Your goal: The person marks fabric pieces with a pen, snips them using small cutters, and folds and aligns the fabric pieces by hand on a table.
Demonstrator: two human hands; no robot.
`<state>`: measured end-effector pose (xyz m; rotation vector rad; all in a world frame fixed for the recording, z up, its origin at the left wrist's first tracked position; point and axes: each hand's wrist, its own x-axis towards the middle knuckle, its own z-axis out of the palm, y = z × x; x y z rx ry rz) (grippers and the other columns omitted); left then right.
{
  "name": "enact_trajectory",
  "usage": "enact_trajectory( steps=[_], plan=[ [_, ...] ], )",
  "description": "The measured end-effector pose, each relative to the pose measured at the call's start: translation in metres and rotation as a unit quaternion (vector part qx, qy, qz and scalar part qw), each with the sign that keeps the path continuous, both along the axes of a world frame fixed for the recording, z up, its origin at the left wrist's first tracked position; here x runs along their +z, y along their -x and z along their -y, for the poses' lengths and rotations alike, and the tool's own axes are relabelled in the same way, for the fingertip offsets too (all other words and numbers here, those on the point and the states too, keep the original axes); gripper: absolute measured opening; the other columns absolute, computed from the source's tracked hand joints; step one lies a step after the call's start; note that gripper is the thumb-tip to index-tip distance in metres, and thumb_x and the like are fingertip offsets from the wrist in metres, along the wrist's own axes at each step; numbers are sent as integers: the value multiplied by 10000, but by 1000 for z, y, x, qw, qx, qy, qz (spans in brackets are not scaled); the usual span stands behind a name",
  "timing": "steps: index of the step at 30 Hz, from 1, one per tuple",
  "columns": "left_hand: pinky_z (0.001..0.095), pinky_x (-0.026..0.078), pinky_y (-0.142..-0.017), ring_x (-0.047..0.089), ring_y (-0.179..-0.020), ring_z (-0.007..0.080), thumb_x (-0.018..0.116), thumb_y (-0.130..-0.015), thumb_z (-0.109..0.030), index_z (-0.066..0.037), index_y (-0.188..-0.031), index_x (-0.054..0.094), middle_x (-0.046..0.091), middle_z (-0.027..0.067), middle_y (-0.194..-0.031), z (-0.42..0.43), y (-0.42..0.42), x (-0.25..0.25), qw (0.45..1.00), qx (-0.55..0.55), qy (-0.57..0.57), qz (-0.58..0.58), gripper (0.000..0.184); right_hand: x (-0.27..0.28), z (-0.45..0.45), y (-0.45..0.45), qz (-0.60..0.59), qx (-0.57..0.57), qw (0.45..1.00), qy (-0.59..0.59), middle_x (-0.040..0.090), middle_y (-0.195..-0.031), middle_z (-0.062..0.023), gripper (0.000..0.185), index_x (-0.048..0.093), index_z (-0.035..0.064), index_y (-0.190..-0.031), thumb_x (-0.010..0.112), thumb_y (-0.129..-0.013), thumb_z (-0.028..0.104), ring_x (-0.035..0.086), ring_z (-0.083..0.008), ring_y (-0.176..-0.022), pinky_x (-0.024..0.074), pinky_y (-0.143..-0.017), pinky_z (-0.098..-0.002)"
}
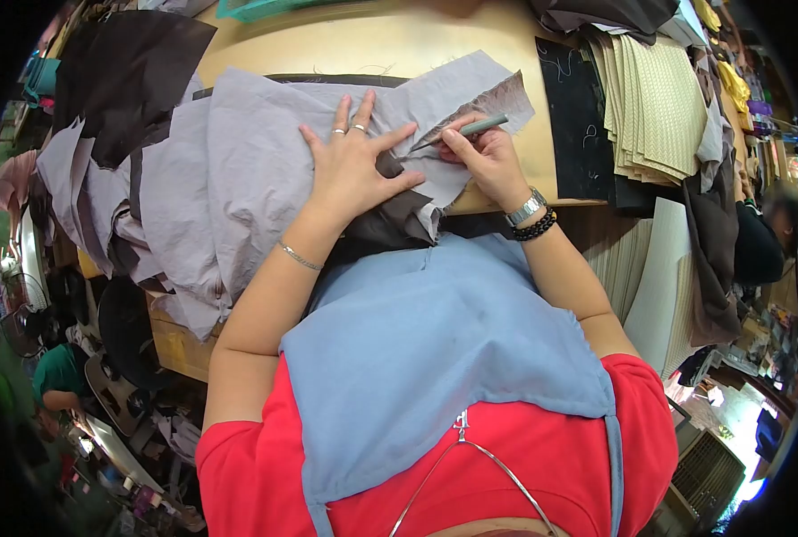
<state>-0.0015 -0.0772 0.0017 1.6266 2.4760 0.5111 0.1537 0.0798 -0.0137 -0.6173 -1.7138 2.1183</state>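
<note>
Grey-lilac cloth (pixel 256 161) with dark brown parts lies in folds over the table. My left hand (pixel 354 166) rests flat on it, fingers spread, two rings showing, and holds nothing. To its right, my right hand (pixel 487 159) grips a slim grey-green pen-like tool (pixel 484 125), its thin dark tip pointing left and down at the cloth near my left thumb and index finger. A dark fold (pixel 403 208) of fabric shows beneath my left thumb. The cloth's upper right end has a brown frayed piece (pixel 502 94) on it.
The pale yellow tabletop (pixel 327 40) has a teal tray (pixel 265 7) at its far edge. Right of the cloth are a black sheet (pixel 578 125) and stacked cream textured pieces (pixel 654 107). Dark fabric (pixel 131 67) lies upper left. Other people are partly visible at both sides.
</note>
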Motion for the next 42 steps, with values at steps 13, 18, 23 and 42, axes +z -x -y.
enact_trajectory(
  steps=[13,18,23,42],
  plan=[
    [827,91,-998,231,-1458,413,756,-641,-673,-440,-1294,616,313,149,-1576,0,0,-2,1000,0,-1,3,707,-1,3,3,-2,38,999,-6,667,-981,-65,128,604,1,-1017,635,-963,113,664,-125,-920,568,-828,-272],
    [810,69,-1027,214,-1472,379,746,-677,-657,-379,-1311,619,310,145,-1577,1,1,4,1000,-5,3,17,704,4,-7,-3,-14,-6,999,33,674,-959,-46,155,615,42,-1028,634,-971,185,651,-107,-869,561,-788,-259],
    [648,217,-1069,484,-1289,311,694,-743,-649,-151,-1289,638,567,144,-1349,-13,23,-3,979,49,-96,171,741,22,-77,-40,34,-218,975,-26,660,-855,-16,184,625,72,-1035,626,-975,246,624,-88,-756,536,-668,-231],
    [294,413,-1026,506,-1211,137,553,-1004,-147,6,-1424,376,525,92,-1353,-37,43,31,697,3,-256,669,481,26,-9,17,83,5,995,-45,696,-977,-84,468,645,-29,-1108,741,-883,371,642,-124,-838,528,-752,-275]
  ],
)
